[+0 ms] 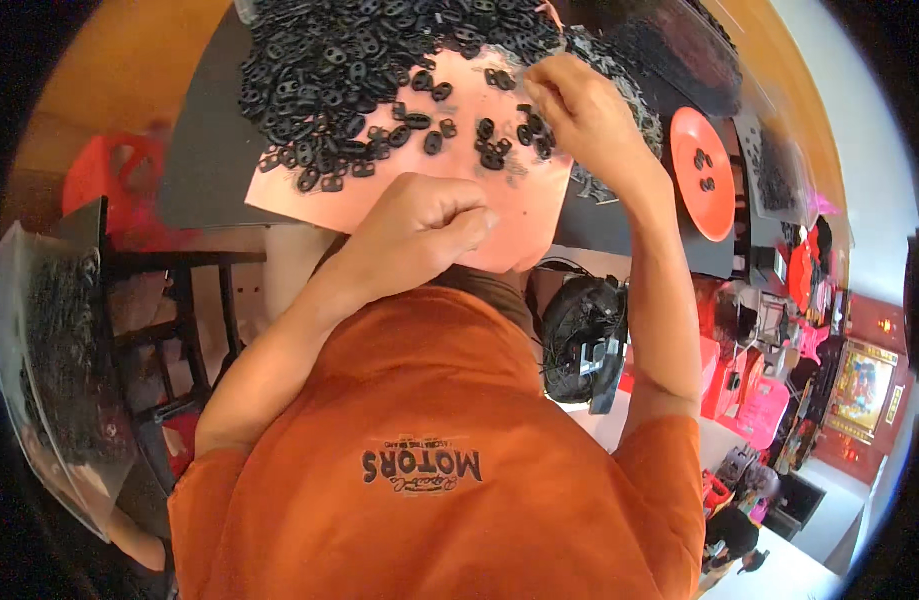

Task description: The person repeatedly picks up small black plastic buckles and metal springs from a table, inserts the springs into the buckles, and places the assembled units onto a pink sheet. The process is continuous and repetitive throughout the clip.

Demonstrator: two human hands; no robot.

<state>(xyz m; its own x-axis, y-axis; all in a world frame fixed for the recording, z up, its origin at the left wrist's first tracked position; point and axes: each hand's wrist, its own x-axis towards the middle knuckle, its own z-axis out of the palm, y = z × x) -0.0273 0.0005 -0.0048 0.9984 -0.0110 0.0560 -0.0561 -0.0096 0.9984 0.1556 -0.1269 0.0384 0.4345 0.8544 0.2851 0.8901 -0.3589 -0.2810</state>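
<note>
Nearest, the left hand (420, 225) is clenched into a fist over the near edge of the pink sheet (380, 195); what it encloses cannot be told. Farther out, the right hand (580, 115) pinches at small black plastic pieces (490, 140) scattered on the sheet — best taken one at a time. Beyond, the main pile (350, 60) covers the surface (210, 150); an orange plate (702, 172) sits right.

Bright, fisheye-warped, perhaps slightly soft
</note>
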